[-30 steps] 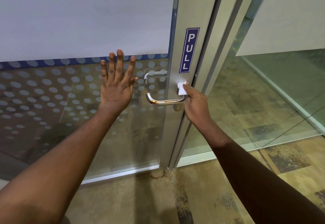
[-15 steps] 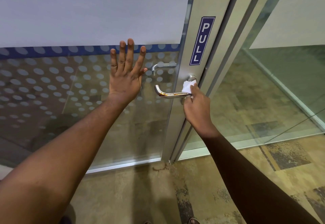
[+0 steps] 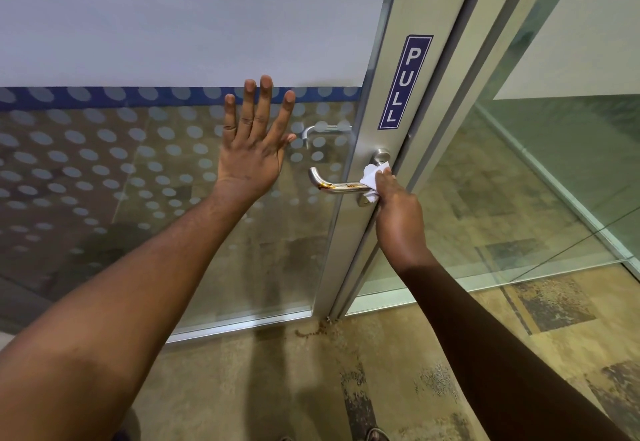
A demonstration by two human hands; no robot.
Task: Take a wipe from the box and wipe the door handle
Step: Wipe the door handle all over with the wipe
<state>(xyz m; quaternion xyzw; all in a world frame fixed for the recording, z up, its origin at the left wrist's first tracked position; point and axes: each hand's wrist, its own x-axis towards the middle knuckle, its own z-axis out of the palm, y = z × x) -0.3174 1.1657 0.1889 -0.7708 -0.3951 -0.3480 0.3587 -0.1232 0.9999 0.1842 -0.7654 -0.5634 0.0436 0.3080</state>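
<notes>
The white wipe [image 3: 372, 180] was bunched against the inner end of the door handle [image 3: 332, 184], pinched in the closed fingers of the right hand [image 3: 398, 218]. An orange smear showed on the lever. The left hand [image 3: 251, 149] lay flat, fingers spread, on the dotted glass door [image 3: 138, 180], empty.

Polished metal on the door handle [image 3: 337, 187], glossy and mirror-bright, with an orange-brown smear along its top. White wipe [image 3: 372, 179], soft and crumpled, matt, pressed onto that handle by the right hand [image 3: 398, 218]. Brushed matt aluminium on the door frame [image 3: 377, 135] behind the handle. Left of the handle, smooth glass pane [image 3: 156, 180], frosted with matt dots. Above the handle, glossy blue PULL sticker [image 3: 404, 83]. Below the handle, rough mottled carpet [image 3: 277, 378], matt.
</notes>
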